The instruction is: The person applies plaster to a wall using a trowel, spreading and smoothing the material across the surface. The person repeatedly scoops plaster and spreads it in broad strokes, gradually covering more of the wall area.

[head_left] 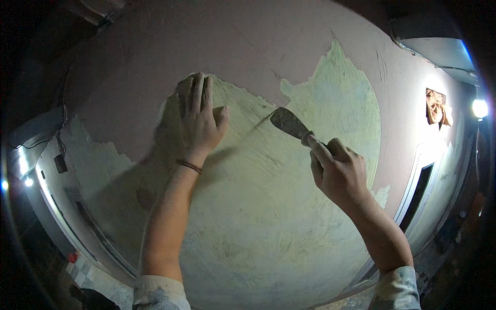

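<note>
1. Pale, stained cloth sleeves [160,292] lie closest to my view, below the dark metal-bladed scraper [288,122].
2. I see the bare right hand [343,168] clamped round that scraper's handle, index finger reaching toward the blade; the tip sits by the ragged edge of the dull mauve paint [222,44], but I cannot tell if they touch.
3. I judge the scraper light, stiff, perhaps slightly springy at its blade; I'd take hold of the handle, close behind the blade.
4. Left of the scraper, the bare left hand [202,124], wearing a brown beaded bracelet [189,166], seems pressed flat to the patchy pale-green wall [258,201], fingers together, thumb apart, gripping nothing.
5. Well right of the scraper, I see crumpled orange-brown cloth [438,111] and a glaring white lamp [480,108].
</note>
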A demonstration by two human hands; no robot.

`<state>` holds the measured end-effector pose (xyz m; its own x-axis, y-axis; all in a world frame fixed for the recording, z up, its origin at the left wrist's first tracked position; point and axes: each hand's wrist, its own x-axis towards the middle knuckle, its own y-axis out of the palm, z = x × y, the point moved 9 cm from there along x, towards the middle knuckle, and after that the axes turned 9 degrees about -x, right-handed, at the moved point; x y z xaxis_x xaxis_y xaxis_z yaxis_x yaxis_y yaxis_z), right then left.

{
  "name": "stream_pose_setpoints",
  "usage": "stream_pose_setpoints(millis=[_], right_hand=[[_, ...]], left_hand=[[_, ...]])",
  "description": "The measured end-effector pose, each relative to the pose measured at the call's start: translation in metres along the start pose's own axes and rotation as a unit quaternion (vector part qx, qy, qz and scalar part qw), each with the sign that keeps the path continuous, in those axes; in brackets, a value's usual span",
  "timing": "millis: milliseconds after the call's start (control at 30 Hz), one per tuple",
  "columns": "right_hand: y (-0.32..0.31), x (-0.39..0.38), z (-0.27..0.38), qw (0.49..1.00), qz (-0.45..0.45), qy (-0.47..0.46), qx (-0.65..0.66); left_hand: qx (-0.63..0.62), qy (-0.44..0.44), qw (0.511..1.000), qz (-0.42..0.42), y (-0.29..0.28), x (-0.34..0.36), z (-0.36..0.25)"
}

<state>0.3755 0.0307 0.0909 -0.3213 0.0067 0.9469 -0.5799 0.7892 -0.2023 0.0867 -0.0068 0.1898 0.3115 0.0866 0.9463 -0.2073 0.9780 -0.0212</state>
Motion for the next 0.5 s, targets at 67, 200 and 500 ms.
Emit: stream_pose_setpoints(millis=[67, 200, 500], right_hand=[[-0.001, 0.002, 0.001, 1.000, 0.001, -0.008, -0.010], [-0.005, 0.011, 0.001, 1.000, -0.008, -0.010, 0.011], [0.004, 0.022, -0.001, 0.996, 0.084, -0.001, 0.000]], left_hand=[[0.020, -0.008, 1.000, 0.010, 0.001, 0.000, 0.000], [0.010, -0.002, 1.000, 0.001, -0.003, 0.001, -0.004], [0.002, -0.023, 1.000, 0.005, -0.005, 0.002, -0.005]])
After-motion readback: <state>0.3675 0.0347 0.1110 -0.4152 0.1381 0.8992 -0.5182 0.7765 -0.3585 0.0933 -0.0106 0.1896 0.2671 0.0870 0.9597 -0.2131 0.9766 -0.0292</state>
